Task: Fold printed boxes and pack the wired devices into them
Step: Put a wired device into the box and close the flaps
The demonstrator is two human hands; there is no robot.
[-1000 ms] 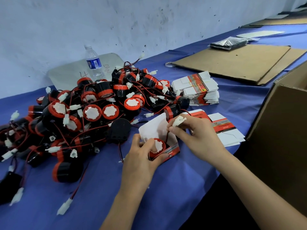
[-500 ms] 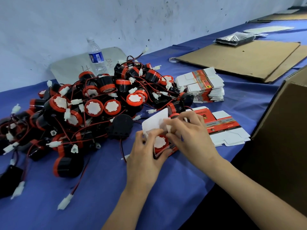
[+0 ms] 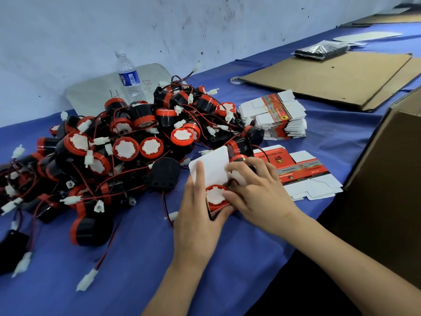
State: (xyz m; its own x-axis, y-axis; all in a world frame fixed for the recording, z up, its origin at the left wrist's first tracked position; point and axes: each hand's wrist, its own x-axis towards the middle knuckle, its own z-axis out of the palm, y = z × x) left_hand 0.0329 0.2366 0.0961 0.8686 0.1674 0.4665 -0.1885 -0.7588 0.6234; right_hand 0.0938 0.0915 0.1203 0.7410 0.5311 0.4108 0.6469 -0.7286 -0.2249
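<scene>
Nearest me, my left hand grips the small printed box from the left and underneath. Its forefinger lies straight up along the white flap. My right hand comes in from the right with its fingers curled over the box's right side. I cannot tell what they pinch beneath, though I judge it to be the wire.

The wired device sits inside the box mouth with its red-and-white face turned up toward me. Closing the box turns on the flap. It stands open on the far side of the mouth, just beyond the device, so it must fold toward me over that face. The left forefinger already touches it, so the left hand is the nearer one for the job.

Just right of the hands lie the flat blanks. Farther left is the pile of devices, and beyond that the banded stack of unfolded boxes.
</scene>
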